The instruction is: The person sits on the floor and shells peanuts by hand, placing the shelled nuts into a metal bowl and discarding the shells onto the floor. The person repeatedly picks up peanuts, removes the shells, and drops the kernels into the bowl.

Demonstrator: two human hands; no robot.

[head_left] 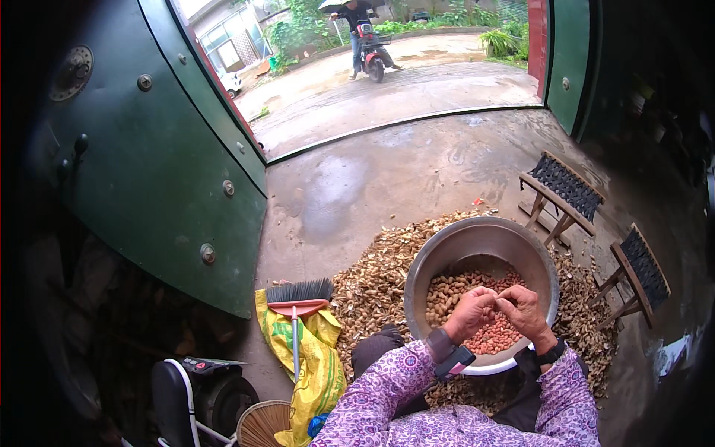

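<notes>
My left hand [468, 313] and my right hand [521, 311] meet with fingers pinched together over a wide metal basin [424, 253]; whatever lies between the fingertips is too small to make out. Unshelled peanuts [441, 298] fill the basin's left part, and reddish kernels [495, 335] lie at its right and near side. A broad pile of broken shells [372, 264] surrounds the basin on the concrete floor.
Two low stools [558, 190] [637, 272] stand at right. A broom [296, 305] lies on a yellow sack [313, 402] at left. A green door [149, 171] frames the doorway; outside, a person [350, 37] under an umbrella straddles a red scooter [372, 59].
</notes>
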